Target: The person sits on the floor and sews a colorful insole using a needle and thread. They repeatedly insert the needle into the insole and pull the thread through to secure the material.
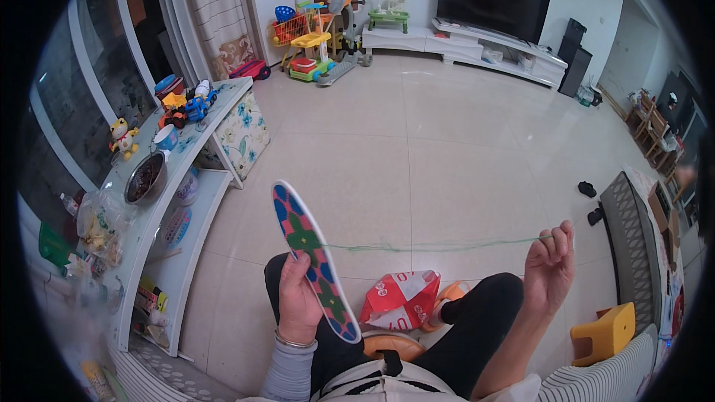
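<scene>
My left hand grips an embroidered shoe insole by its edge, thumb on its patterned face. The insole has a white rim and a stitched pattern in green, pink and blue, and is held tilted above my left knee. From its right edge a green thread runs across to my right hand, raised over my right knee. The fingers of that hand are pinched at the thread's far end; whether a needle is there is too small to make out.
Between my legs sits a red and white bag. A yellow stool stands at the right beside a striped couch. On the left, a white shelf unit carries toys and a metal bowl. Toy carts and a television are at the far wall.
</scene>
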A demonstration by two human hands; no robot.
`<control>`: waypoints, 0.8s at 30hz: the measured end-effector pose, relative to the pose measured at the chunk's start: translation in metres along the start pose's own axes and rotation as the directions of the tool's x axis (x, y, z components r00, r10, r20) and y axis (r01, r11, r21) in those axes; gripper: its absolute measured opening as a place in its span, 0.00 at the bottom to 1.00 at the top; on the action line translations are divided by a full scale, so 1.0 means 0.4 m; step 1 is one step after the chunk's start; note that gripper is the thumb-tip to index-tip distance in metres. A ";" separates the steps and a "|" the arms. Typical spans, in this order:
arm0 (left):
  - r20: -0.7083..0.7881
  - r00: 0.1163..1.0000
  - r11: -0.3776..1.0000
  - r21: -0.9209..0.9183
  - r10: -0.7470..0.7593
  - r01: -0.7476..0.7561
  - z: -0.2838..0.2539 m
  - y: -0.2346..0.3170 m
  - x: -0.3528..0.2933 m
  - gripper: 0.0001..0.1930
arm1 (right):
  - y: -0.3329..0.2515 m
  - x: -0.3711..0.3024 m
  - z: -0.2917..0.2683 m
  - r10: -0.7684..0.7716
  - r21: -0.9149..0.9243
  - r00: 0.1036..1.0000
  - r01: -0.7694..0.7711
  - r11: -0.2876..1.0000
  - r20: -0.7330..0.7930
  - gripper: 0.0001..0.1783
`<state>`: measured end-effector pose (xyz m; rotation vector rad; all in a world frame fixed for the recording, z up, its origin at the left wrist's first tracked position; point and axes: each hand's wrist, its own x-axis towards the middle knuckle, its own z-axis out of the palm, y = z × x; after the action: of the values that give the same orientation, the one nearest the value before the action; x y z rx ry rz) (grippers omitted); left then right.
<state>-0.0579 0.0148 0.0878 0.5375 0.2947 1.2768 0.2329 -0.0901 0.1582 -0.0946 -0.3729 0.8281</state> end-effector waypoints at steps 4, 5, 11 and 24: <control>0.136 0.990 0.888 -0.448 -0.044 0.101 -0.037 0.001 0.008 0.14 | -0.035 0.003 -0.026 -0.050 0.003 0.999 0.050 0.999 -0.009 0.04; 0.142 0.989 0.865 -0.490 -0.042 0.108 -0.036 0.004 0.009 0.14 | -0.044 0.003 -0.034 -0.061 0.011 0.998 0.061 0.998 -0.011 0.04; 0.181 0.983 0.734 -0.662 -0.038 0.150 -0.051 0.018 0.017 0.15 | -0.111 0.006 -0.113 -0.132 0.011 0.991 0.132 0.991 -0.015 0.06; 0.107 0.994 0.771 -0.633 0.006 0.064 -0.049 0.037 0.025 0.12 | -0.184 0.004 -0.189 -0.229 -0.156 0.967 0.210 0.965 -0.115 0.05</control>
<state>-0.0769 0.0314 0.0800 0.0076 -0.2270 1.2217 0.3125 -0.1339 0.1050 -0.2363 -0.3106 0.5715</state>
